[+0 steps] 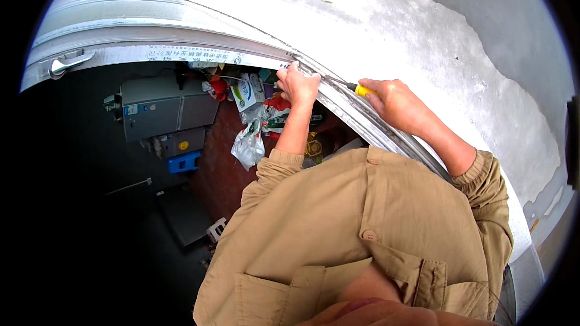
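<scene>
My right hand (396, 104) is wrapped round the yellow handle of a screwdriver (364, 90). Its dark shaft points left along the metal track, toward my left hand. My left hand (298, 86) is closed at the end of a white sliding window sash (260, 57), fingertips against the frame. Whatever lies between those fingers is hidden. Under both hands runs the metal window track (377, 118), with narrow parallel rails. A silver latch handle (71, 64) sits on the sash at the far left.
Beyond the track is a pale, rough sill (399, 30). Below on the left, indoors, are a grey cabinet (151, 111), a blue plastic item (183, 162), a white plastic bag (248, 146) and a white box (248, 92) on a reddish surface (220, 172).
</scene>
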A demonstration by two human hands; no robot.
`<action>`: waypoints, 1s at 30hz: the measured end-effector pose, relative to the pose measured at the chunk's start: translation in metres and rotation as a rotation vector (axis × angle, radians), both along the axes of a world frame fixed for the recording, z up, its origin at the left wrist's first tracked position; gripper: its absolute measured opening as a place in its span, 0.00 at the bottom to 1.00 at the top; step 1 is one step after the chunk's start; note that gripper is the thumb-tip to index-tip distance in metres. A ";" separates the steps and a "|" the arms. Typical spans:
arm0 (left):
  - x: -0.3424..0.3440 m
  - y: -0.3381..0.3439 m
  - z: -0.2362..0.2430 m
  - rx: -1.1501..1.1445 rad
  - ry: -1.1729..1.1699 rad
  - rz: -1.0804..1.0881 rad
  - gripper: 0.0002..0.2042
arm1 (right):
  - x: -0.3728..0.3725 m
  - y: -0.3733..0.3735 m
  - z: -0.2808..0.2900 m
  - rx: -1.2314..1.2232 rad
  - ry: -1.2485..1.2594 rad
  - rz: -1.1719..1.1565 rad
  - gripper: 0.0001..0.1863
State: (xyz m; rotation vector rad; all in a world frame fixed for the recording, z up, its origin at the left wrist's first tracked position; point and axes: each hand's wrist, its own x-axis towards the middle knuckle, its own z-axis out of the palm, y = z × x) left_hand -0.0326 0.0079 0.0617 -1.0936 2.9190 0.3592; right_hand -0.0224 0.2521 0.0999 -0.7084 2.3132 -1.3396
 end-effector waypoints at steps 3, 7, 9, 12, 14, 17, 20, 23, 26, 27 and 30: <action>-0.003 -0.002 -0.003 0.037 0.039 0.018 0.31 | 0.000 0.002 -0.002 0.006 0.011 0.005 0.17; 0.003 -0.005 -0.013 -0.001 0.106 0.000 0.29 | 0.003 0.003 -0.001 0.002 0.016 0.006 0.16; 0.002 -0.008 -0.014 0.022 0.150 0.005 0.24 | 0.003 0.002 -0.003 -0.016 0.023 0.014 0.16; 0.003 -0.011 -0.016 0.033 0.175 -0.003 0.19 | 0.005 0.002 -0.005 0.005 0.027 0.028 0.16; 0.004 -0.012 -0.017 0.045 0.208 0.001 0.14 | 0.006 0.001 -0.004 0.018 0.023 0.037 0.16; 0.005 -0.013 -0.025 -0.024 0.242 -0.035 0.07 | 0.008 -0.001 0.001 0.021 0.013 0.047 0.16; -0.001 -0.010 -0.026 -0.155 0.179 -0.047 0.03 | 0.009 -0.004 -0.006 0.018 0.024 0.046 0.16; -0.001 -0.006 -0.021 -0.191 0.101 -0.041 0.04 | 0.011 -0.004 -0.005 0.018 0.012 0.040 0.16; -0.002 0.001 -0.007 -0.155 0.052 -0.033 0.07 | 0.011 0.000 0.003 0.025 -0.026 0.023 0.16; -0.001 0.003 -0.001 -0.213 0.170 -0.061 0.06 | 0.010 0.001 -0.002 0.009 -0.005 0.005 0.16; -0.030 0.039 0.055 0.252 0.530 -0.489 0.12 | 0.009 0.001 -0.017 -0.017 0.026 -0.012 0.16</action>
